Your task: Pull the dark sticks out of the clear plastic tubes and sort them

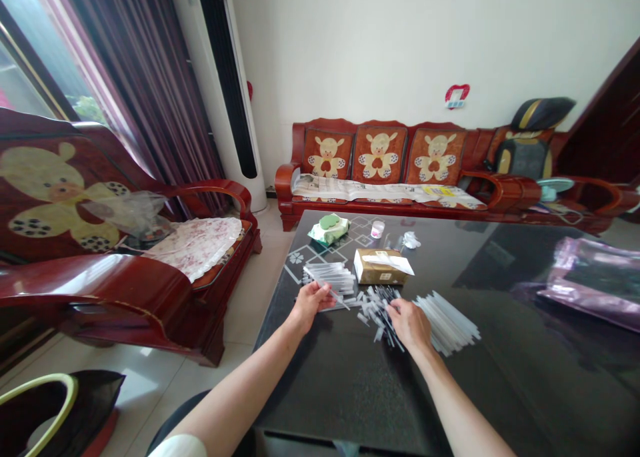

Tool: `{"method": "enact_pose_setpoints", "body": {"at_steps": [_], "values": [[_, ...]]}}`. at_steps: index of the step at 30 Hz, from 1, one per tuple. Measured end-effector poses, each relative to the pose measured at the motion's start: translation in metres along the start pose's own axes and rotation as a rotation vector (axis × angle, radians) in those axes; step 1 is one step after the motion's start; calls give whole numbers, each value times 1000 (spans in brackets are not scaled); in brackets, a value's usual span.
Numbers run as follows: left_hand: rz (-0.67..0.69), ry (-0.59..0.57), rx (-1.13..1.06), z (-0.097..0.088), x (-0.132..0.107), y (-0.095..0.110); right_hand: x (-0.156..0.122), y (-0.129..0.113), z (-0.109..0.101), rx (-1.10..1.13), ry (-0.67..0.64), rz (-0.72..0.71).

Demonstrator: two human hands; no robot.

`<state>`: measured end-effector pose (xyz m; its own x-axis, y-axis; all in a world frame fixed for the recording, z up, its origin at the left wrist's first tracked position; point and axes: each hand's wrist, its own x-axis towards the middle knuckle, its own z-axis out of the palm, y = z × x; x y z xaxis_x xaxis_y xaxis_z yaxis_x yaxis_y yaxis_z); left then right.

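My left hand (313, 305) is closed in a pinch on a thin clear tube (341, 299), which points down to the right. Just behind that hand lies a stack of clear tubes (332, 277). The fingers of my right hand (410, 322) are pinched together at a loose pile of thin dark rods (384, 297); what they grip, if anything, is too small to make out. Short translucent pieces (371, 305) are scattered along the left of the rods. To the right of my right hand, a row of longer frosted tubes (448, 323) lies side by side on the dark table (350, 383).
Behind the piles stands a tissue box (383, 273). Farther back are a green wipes pack (329, 230), a small cup (377, 229) and crumpled tissue (411, 239). A purple shiny bag (590, 283) lies at right. A bin (65, 403) stands at lower left.
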<state>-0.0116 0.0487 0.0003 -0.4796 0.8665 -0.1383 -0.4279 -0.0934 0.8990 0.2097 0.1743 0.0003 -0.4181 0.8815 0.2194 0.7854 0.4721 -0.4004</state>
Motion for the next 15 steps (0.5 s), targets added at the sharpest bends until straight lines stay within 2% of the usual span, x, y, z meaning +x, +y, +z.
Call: {"method": "enact_pose_setpoints", "body": {"at_steps": [2, 5, 7, 11, 15], "values": [[-10, -14, -2, 3, -2, -2, -5, -12, -1, 119, -29, -69], [-25, -44, 2, 8, -6, -7, -19, -35, -1, 387, -190, -237], [-34, -67, 11, 11, -8, -11, -28, -48, 2, 486, -275, -295], [-51, -100, 30, 13, -10, -15, -34, -55, 7, 539, -324, -304], [4, -36, 30, 4, -1, -8, -27, -45, 0, 471, -342, -314]]}}
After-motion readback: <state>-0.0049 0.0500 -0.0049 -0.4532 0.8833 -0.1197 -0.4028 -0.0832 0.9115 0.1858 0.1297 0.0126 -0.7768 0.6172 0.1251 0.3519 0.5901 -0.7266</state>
